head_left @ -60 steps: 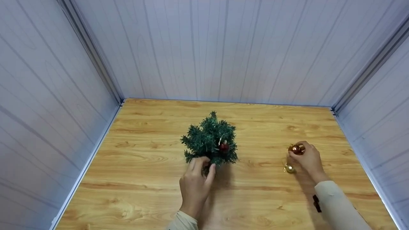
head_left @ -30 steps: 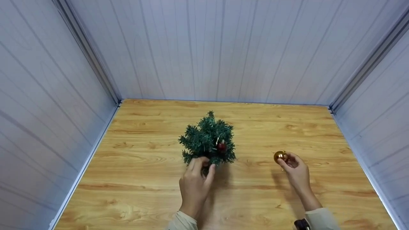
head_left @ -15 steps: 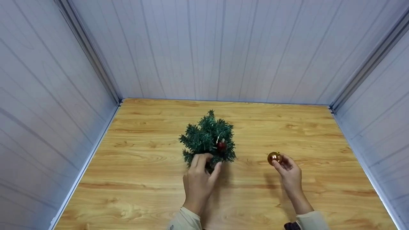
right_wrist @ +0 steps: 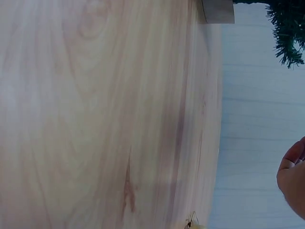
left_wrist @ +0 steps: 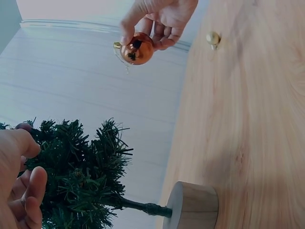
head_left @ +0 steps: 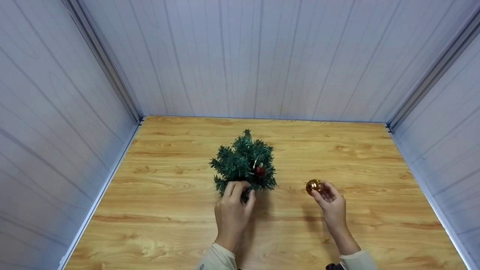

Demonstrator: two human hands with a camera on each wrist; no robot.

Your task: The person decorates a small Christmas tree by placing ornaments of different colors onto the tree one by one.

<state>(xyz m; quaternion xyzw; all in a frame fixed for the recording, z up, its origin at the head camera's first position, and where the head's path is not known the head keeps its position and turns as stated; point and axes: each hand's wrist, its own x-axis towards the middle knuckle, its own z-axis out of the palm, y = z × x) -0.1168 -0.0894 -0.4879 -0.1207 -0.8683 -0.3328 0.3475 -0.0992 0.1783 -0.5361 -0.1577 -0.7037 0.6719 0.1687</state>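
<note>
l hand (head_left: 231, 214) is low at the front of the mini tree (head_left: 240, 159), prob. to steady it; can't tell if it grips. tree's upright on a wood base (left_wrist: 198, 207), red bauble (head_left: 259, 171) hung on its r side. r hand (head_left: 333, 208) holds the gold bauble (head_left: 313, 186) by its side, above the worktop (head_left: 168, 225), prob. to leave the cap (left_wrist: 117, 45) free.

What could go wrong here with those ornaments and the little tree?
The smooth gold ball might slip, since the right hand holds it by the fingers, off the table. The tree, on a thin trunk, might tip if pushed. The red ornament, near the left hand, could get knocked loose.
</note>
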